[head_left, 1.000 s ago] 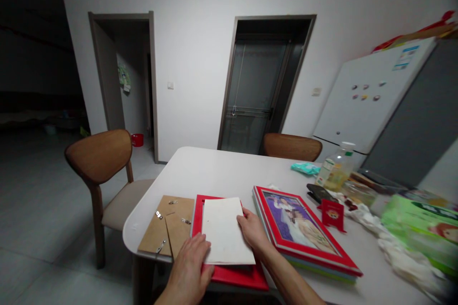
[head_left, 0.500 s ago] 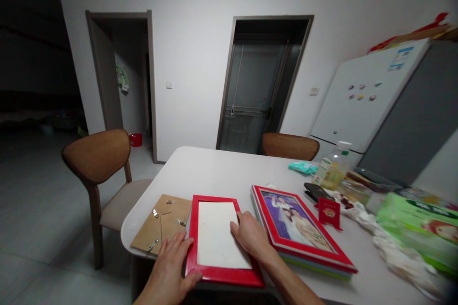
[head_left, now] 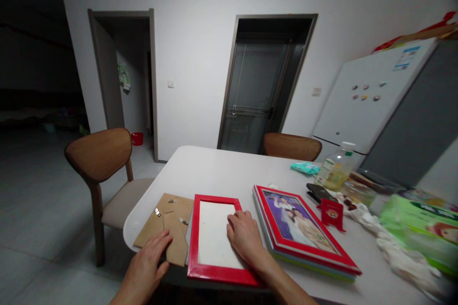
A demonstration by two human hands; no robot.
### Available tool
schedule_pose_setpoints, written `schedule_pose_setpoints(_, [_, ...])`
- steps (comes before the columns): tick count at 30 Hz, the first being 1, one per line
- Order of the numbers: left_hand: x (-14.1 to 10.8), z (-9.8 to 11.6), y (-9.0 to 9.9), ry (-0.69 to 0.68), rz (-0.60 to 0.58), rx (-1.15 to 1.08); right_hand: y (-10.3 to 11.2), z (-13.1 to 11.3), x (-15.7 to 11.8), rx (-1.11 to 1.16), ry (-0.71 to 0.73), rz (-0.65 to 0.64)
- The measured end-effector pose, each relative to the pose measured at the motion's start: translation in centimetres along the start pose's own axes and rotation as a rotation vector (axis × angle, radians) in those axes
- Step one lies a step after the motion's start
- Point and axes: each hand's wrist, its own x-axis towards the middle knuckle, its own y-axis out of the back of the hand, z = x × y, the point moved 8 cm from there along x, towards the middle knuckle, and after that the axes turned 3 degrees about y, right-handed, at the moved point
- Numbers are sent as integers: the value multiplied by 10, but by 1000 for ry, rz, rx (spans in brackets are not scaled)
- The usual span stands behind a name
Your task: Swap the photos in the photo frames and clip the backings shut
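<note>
A red frame (head_left: 193, 248) lies flat near the table's front edge, with a white sheet (head_left: 216, 233) showing inside it. My right hand (head_left: 245, 236) rests on the sheet and the frame's right side, its fingers curled; whether they grip anything is hidden. To the left lies a brown backing board (head_left: 175, 240) with metal clips. My left hand (head_left: 150, 257) is at the board's lower part, fingers apart, holding nothing. Right of my right hand is a stack of frames, topped by a red one with a photo of people (head_left: 298, 221).
Beyond the stack are a red card (head_left: 332, 214), a dark object (head_left: 318, 193), a bottle (head_left: 334, 169), a turquoise packet (head_left: 305, 167) and a green tissue pack (head_left: 420, 228). Wooden chairs stand at the left (head_left: 100, 155) and far side (head_left: 292, 147) of the white table (head_left: 214, 167).
My left hand has left the red frame's edge and moved left to the backing board. My right hand has shifted slightly left over the sheet. The view has moved a little.
</note>
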Motion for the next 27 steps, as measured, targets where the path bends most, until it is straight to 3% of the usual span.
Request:
schedule_pose_setpoints(5, [9,12,23,-53,158,-31,13,-35,-5,401,160,20])
schedule_pose_setpoints(7, [14,21,26,-71,155,-51,17,-58,-8,540,227,-7])
schedule_pose_setpoints(11, [12,38,19,-158,92,-113,15,-95,-13,616,302,-107])
schedule_pose_setpoints(14, [6,40,24,-189,191,-125,12,-110,-13,666,322,-167])
schedule_pose_setpoints(18, [7,48,39,-218,299,-119,19,-128,-14,809,463,-177])
schedule_pose_setpoints(22, [12,76,60,-285,351,-129,35,-122,-10,1079,435,-63])
schedule_pose_setpoints(27, [9,106,78,-350,424,-108,71,-81,-1,1233,317,143])
